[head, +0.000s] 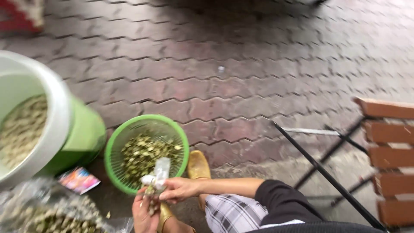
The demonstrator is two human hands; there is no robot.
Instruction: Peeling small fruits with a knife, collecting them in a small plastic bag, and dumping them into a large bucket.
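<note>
My left hand (144,217) and my right hand (178,190) meet low in the view, both closed on a small clear plastic bag (158,174) with small greenish-brown pieces in it. The right hand pinches the bag's side and the left hand grips it from below. Just behind the hands stands a round green mesh basket (113,146) holding a heap of the same greenish-brown pieces. My right forearm comes in from a dark sleeve (282,200) at the bottom right.
A big green tub with a white rim (64,116), filled with pale pieces, stands at the left. In the bottom-left corner lies a large clear bag (47,213) of pieces, with a colourful wrapper (79,180) beside it. A wooden folding chair (390,155) is at the right. A yellow shoe (198,165) rests on the brick paving.
</note>
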